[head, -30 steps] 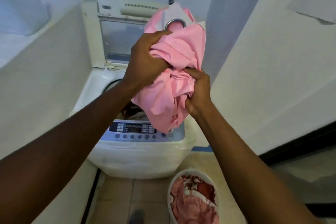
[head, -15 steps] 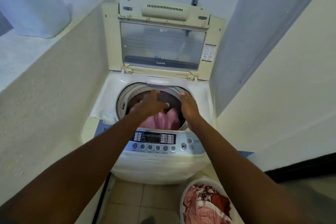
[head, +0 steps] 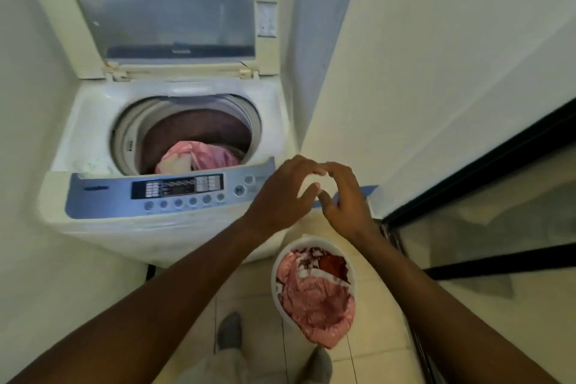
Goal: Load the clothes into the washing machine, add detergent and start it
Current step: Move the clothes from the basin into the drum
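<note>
The loading step is under way and looks only partly done: a pink garment (head: 199, 159) is lying in the drum (head: 187, 134) of the top-loading washing machine (head: 93, 140), whose lid (head: 162, 12) is standing upright and open, while a white basket (head: 313, 240) on the tiled floor (head: 249, 290), just beside the machine's front right corner, is holding more pink and red clothes (head: 314, 290). Both hands are hanging in the air above the basket and to the right of the control panel (head: 149, 193), grasping nothing: the left hand (head: 280, 196) and the right hand (head: 343, 203) are curling loosely with fingers released and their fingertips nearly meeting. My reading is that the person is turning to the basket for the next piece. That move is calling for both hands to drop down onto the heap, gather a garment whole so no sleeve is trailing, lift it clear of the basket rim and carry it left over the panel into the drum. No detergent is showing anywhere in view, and the buttons look untouched, so adding detergent and starting are waiting until the basket is emptied
</note>
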